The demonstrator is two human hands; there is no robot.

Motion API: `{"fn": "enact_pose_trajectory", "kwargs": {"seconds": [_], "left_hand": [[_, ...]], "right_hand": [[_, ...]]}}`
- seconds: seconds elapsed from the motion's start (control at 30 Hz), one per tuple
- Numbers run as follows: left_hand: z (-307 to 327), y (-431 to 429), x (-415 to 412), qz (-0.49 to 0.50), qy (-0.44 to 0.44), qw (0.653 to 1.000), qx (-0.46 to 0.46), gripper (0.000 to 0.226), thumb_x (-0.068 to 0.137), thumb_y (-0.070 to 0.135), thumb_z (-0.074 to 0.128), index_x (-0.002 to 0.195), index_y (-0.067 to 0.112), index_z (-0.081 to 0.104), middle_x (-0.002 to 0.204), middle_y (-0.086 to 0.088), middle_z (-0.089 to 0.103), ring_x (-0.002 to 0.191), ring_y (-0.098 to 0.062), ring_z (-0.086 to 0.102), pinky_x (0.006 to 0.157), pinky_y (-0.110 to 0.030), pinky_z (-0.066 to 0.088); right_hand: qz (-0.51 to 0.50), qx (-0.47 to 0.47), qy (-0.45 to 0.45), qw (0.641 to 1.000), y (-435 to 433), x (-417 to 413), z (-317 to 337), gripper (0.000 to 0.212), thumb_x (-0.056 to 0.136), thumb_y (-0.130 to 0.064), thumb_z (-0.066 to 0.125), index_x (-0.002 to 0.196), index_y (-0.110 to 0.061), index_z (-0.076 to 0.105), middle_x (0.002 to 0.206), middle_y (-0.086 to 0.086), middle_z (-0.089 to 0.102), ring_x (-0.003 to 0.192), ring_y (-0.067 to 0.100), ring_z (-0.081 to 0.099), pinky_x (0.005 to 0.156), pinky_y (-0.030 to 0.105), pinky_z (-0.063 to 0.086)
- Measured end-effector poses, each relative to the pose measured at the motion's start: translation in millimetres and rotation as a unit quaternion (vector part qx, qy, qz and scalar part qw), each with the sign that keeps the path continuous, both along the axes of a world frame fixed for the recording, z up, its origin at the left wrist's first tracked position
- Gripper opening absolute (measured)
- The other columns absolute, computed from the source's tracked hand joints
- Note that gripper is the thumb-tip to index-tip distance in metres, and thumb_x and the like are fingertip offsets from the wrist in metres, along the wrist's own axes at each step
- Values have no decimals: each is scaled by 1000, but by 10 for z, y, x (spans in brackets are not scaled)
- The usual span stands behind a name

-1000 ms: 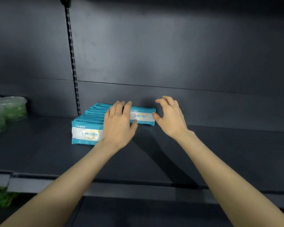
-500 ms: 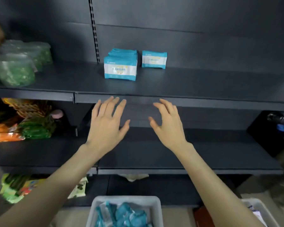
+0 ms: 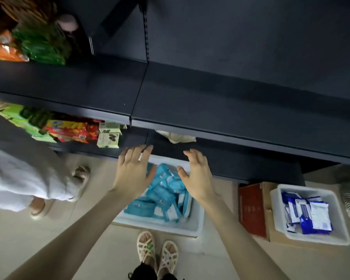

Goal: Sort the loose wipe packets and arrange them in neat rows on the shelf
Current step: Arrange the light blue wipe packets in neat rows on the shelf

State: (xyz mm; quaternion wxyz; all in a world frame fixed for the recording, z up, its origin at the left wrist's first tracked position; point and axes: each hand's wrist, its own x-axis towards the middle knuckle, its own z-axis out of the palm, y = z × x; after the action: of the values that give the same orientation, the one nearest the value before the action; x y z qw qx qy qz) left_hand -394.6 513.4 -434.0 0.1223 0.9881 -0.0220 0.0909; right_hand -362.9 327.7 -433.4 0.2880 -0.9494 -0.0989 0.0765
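**Scoop up a small bunch of teal packets**

On the left, another person in white clothes (image 3: 18, 178) stands close by. Keep your elbows in so you do not bump them. Past them, a low shelf holds bright snack boxes (image 3: 69, 131). Leave those alone.

The left hand (image 3: 132, 172) hangs over the left side of the white bin (image 3: 196, 223) on the floor. Its fingers (image 3: 133, 153) are spread out straight and hold nothing. The job now, I think, is to pick up some packets. Bring this hand down on the left side of the heap.

The teal wipe packets (image 3: 164, 193) lie in a messy heap inside the bin, pointing every which way. They look soft and slippery, so a big grab may let some slide out. Take a small bunch that lie the same way. Turn them so the white labels face one way before you lift.

The right hand (image 3: 198, 174) hangs over the right side of the same bin, just above the heap. Its fingers (image 3: 194, 155) are a little bent but open, and they hold nothing too. Bring it down on the other side and press the bunch between both hands, like closing a book.

Lift slowly, because the edge of the dark shelf (image 3: 230, 150) sticks out over the back of the bin, and your hands could knock it.

Further right sit a red-brown box (image 3: 251, 209) and a second white bin (image 3: 311, 239) with blue and white packets (image 3: 309, 215). These look like a different kind. Do not mix them with the teal ones. They should get their own row.
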Motion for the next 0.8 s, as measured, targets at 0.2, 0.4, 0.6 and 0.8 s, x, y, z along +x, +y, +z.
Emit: {"fn": "enact_pose_trajectory", "kwargs": {"seconds": [0.2, 0.4, 0.6, 0.8], "left_hand": [[-1249, 132, -225, 63, 180, 980, -61, 50, 82, 39, 45, 115, 5, 61, 104, -16, 65, 93, -38, 64, 80, -47, 51], [-2407, 216, -355, 191, 311, 915, -169, 57, 91, 32, 56, 141, 11, 36, 138, -11, 43, 124, -31, 42, 99, -43, 34], [-3234, 293, -445, 288, 352, 864, -217, 79, 81, 44, 66, 142, 12, 27, 144, -8, 33, 127, -31, 37, 104, -50, 33], [-3528, 279, -454, 346, 301, 849, -261, 84, 78, 43, 72, 141, 8, 29, 129, -14, 44, 119, -34, 39, 99, -46, 34]], "right_hand": [[-21, 9, 129, 991, 182, -155, -1208, 44, 92, -22, 60, 132, -8, 49, 132, 10, 49, 124, 28, 44, 102, 37, 38], [-91, 8, 262, 961, 362, -323, -2393, 53, 91, -29, 62, 135, -7, 46, 135, 12, 47, 127, 27, 42, 103, 31, 33], [-158, 8, 309, 938, 466, -446, -3154, 72, 86, -38, 68, 143, -8, 36, 143, 12, 40, 131, 30, 34, 107, 35, 29], [-220, -31, 251, 942, 565, -545, -3522, 79, 74, -55, 71, 133, -7, 48, 133, 15, 43, 122, 34, 36, 105, 41, 28]]}}
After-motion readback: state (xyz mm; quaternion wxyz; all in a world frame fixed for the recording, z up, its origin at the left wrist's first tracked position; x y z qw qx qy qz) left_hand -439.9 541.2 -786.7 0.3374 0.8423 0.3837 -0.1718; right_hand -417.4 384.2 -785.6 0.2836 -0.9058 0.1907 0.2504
